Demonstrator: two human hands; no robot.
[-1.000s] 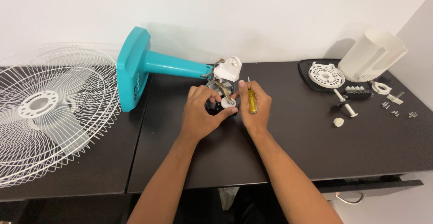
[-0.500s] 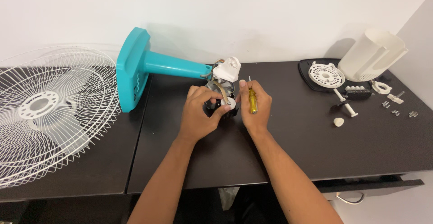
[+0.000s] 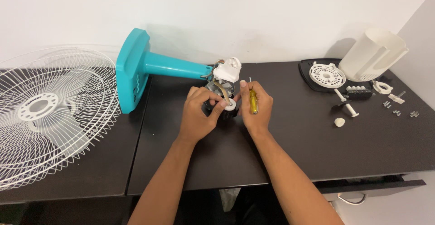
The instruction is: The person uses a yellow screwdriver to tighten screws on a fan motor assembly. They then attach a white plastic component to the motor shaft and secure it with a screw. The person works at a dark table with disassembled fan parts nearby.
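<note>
Nearest the camera, both forearms reach in over the dark table (image 3: 290, 152), hands close together at the middle. Left hand (image 3: 198, 112) wraps around the fan motor (image 3: 216, 99), thumb and fingertips pinching a small white round piece (image 3: 229, 106) at its front end, likely to keep the motor from rolling. Right hand (image 3: 256, 108) is curled shut on a yellow-handled screwdriver (image 3: 253, 100), shaft pointing up and away, index finger reaching toward the white piece; the tool looks parked in the palm so the fingers stay free. Just behind, a white housing part (image 3: 228, 69) sits at the motor's top, joined to the teal fan stand (image 3: 149, 66), which lies on its side with its base toward the left. Far left, a white wire grille (image 3: 50, 116) lies flat. Far right, loose parts are set aside well apart from the hands: a white plastic cover (image 3: 374, 55), a round vented disc (image 3: 327, 74) on a black plate (image 3: 306, 69), a small knob (image 3: 339, 122), screws (image 3: 398, 112).
</note>
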